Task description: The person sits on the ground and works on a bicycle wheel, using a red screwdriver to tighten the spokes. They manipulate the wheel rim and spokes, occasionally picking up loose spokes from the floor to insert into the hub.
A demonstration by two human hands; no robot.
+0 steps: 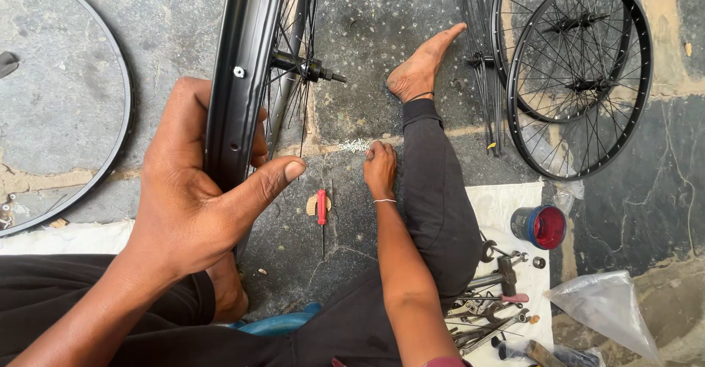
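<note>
My left hand (194, 191) grips the black rim of a bicycle wheel (242, 66) that stands upright between my legs, thumb across its near side. Spokes and a hub with an axle (308, 68) show to the right of the rim. My right hand (380, 168) reaches down to the stone floor, fingertips closed at a small pile of silvery spoke nipples (358, 145). A red-handled screwdriver (322, 209) lies on the floor between my hands. My bare right foot (422, 66) stretches out ahead.
A bare black rim (110, 154) lies at the left. Two spoked wheels (580, 80) lie at the upper right beside a bundle of loose spokes (481, 58). A white cloth (507, 205) at the right holds wrenches, a hammer (507, 268) and a blue-and-red tin (542, 226). A plastic bag (606, 308) lies nearby.
</note>
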